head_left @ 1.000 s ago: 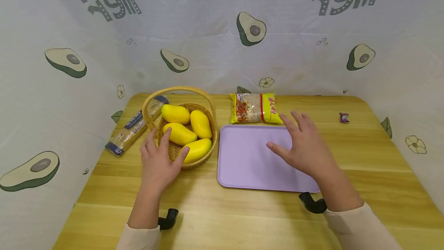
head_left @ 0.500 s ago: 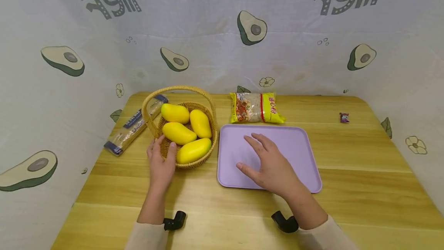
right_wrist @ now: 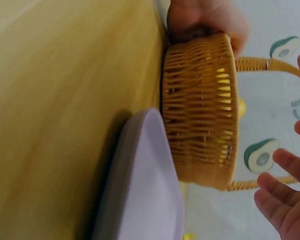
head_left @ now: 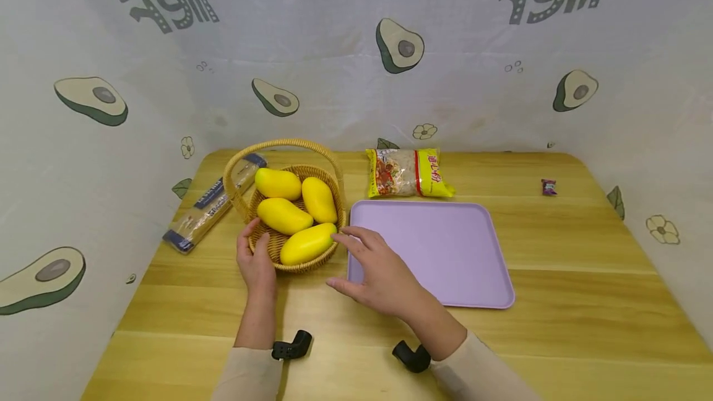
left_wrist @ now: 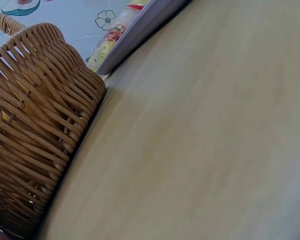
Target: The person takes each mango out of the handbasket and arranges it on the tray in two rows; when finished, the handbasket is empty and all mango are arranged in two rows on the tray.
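A round wicker basket (head_left: 303, 268) with a tall arched handle stands on the table, holding several yellow mangoes (head_left: 285, 215). My left hand (head_left: 259, 268) grips the basket's near left side, thumb over the rim and fingers along the outer wall. In the right wrist view that same hand (right_wrist: 207, 20) shows at the far end of the basket (right_wrist: 200, 110). My right hand (head_left: 384, 274), fingers spread, hovers at the basket's right side, over the left edge of a lilac tray (head_left: 440, 252). Its fingertips overlap the nearest mango's end in the head view.
Behind the tray lies a yellow-ended bag of dry noodles (head_left: 409, 173). A long clear-and-blue packet of spaghetti (head_left: 214, 203) lies left of the basket. One small purple wrapped sweet (head_left: 548, 187) sits at the far right of the wooden table (head_left: 585, 314).
My right hand has swept left across the tray to the basket's side. My left hand has drawn in from above the basket's left edge and taken hold of its rim.
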Tool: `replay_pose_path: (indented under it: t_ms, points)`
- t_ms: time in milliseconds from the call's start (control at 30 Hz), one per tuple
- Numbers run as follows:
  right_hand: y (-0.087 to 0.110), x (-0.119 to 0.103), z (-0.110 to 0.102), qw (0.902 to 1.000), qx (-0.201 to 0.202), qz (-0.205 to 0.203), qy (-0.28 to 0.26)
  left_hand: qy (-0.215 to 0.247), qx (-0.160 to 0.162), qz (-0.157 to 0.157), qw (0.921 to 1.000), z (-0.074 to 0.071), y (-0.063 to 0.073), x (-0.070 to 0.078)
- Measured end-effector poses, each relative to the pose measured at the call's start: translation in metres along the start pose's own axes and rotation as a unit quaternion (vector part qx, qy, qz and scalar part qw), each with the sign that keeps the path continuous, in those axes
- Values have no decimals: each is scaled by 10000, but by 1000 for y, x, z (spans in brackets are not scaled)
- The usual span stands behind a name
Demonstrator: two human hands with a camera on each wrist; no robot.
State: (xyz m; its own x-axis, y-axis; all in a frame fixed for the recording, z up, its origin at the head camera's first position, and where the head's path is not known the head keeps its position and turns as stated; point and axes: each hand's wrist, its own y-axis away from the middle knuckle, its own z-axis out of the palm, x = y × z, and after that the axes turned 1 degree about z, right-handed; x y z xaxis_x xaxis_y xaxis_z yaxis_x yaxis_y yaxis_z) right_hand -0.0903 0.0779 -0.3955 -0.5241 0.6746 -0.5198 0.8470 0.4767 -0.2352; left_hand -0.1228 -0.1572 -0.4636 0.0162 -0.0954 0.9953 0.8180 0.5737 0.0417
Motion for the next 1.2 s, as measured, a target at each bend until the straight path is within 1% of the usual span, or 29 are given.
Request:
replay_pose_path:
  t_ms: [33,233,433,533,633,767,867,1033,1200]
  points:
    - [-5,-2,1,10000,-46,-70,8,57,22,77,10000,0,0,-1]
    - [-37,-8,4,9981,-359,-502,93,179,63,254,9995,-1,-2,-6]
    - [-69,-8,8,9953,-673,-698,16,100,84,382,9992,-1,-3,-6]
    - [-82,-5,9,9925,-1022,-667,-46,74,71,399,9992,-1,-3,-6]
    - [-92,-2,11,9874,-1460,-598,-136,69,62,396,9992,-1,-2,-6]
    - [-102,3,15,9790,-1929,-578,-319,76,33,409,9991,-1,-3,-6]
    - [-106,6,20,9746,-2125,-600,-375,43,1,399,9992,-2,-3,-8]
    - [-108,10,27,9728,-2213,-624,-291,12,-6,362,9993,-2,-2,-7]
    - [-111,11,27,9721,-2230,-694,-223,33,-1,385,9993,-1,-3,-7]
